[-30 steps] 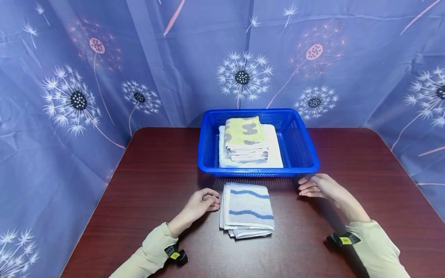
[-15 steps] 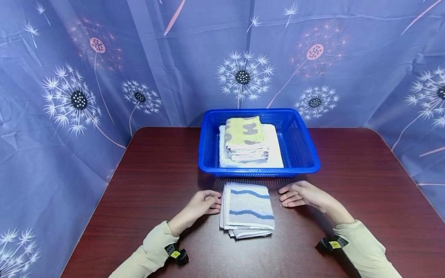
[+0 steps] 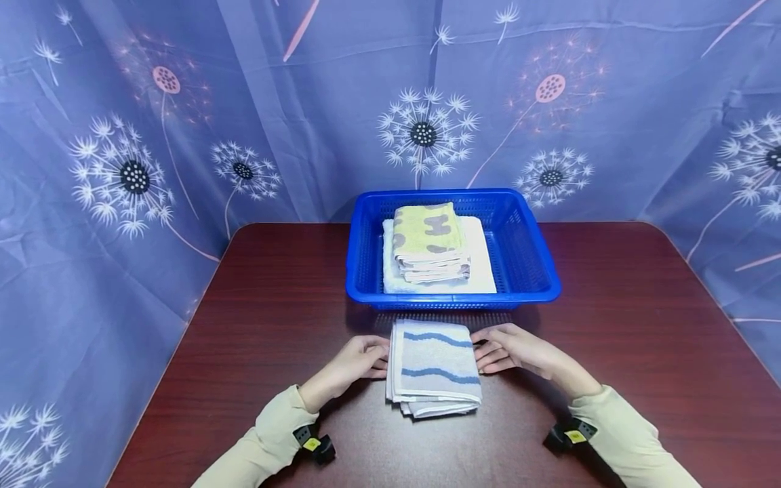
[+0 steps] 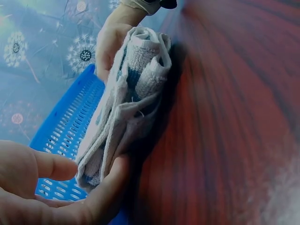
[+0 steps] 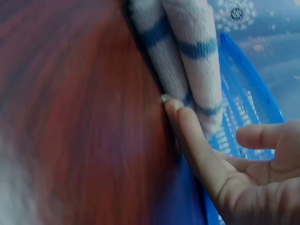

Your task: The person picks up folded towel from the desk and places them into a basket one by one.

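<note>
A folded white towel (image 3: 436, 362) with wavy blue stripes lies on the brown table in front of the basket. At its left edge is my left hand (image 3: 350, 364); in the left wrist view, the thumb (image 4: 54, 166) comes to the upper layers and a finger (image 4: 115, 176) reaches along the table side of the folds. My right hand (image 3: 518, 352) has its fingertips at the towel's right edge. In the right wrist view, its straight fingers (image 5: 192, 133) meet the bottom of the rolled folds, while its thumb (image 5: 258, 136) stands apart from the cloth.
Behind the towel stands a blue plastic basket (image 3: 543, 261) with perforated walls. Inside it, a folded yellow and grey towel (image 3: 427, 230) lies on a larger white towel (image 3: 482, 254). A blue dandelion-print curtain (image 3: 335, 102) hangs behind the table (image 3: 274, 291).
My right hand has come leftward and nearer, from beside the basket's front right corner to the towel's right edge. The left hand has shifted slightly right, against the towel. The towel stays put.
</note>
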### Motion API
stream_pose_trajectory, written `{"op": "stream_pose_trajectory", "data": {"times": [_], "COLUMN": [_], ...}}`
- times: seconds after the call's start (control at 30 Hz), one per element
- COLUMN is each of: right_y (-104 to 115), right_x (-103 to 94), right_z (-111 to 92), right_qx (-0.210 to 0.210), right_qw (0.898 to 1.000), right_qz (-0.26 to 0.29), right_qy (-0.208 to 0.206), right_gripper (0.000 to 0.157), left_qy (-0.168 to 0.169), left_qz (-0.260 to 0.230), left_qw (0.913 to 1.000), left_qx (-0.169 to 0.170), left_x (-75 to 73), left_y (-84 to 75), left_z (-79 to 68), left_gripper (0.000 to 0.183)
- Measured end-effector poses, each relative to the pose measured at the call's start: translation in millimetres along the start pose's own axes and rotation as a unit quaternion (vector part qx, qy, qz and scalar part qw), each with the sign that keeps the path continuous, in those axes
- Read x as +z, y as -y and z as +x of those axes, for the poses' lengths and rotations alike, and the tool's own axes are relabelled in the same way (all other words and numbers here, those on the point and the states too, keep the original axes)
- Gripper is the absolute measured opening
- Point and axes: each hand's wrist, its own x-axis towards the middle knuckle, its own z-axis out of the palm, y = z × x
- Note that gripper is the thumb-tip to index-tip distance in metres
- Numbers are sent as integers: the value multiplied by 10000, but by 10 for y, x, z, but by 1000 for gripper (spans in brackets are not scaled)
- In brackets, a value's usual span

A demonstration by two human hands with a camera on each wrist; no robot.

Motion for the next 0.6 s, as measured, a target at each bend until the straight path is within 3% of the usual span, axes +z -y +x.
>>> {"op": "stream_pose_trajectory", "data": {"times": [0.2, 0.37, 0.47, 0.6], "right_y": [31, 67, 71, 68], "right_x": [172, 321, 414, 537], "right_z": [39, 64, 102, 139], "right_qx": [58, 148, 190, 189], "right_qw": [9984, 9942, 9902, 9802], "right_qz": [-53, -98, -174, -559], "right_qy": [-559, -1061, -1370, -1888], "right_gripper": [44, 37, 37, 40], "left_qy": [-80, -408, -720, -1154], "left_qz": [252, 764, 1263, 2184], "left_qw": [9996, 9958, 9886, 9662], "left_qx": [103, 283, 391, 735], "left_x": [28, 78, 123, 212], "left_y": [12, 10, -1, -33], "left_z": [30, 79, 99, 98], "left_gripper": [37, 38, 38, 45]}}
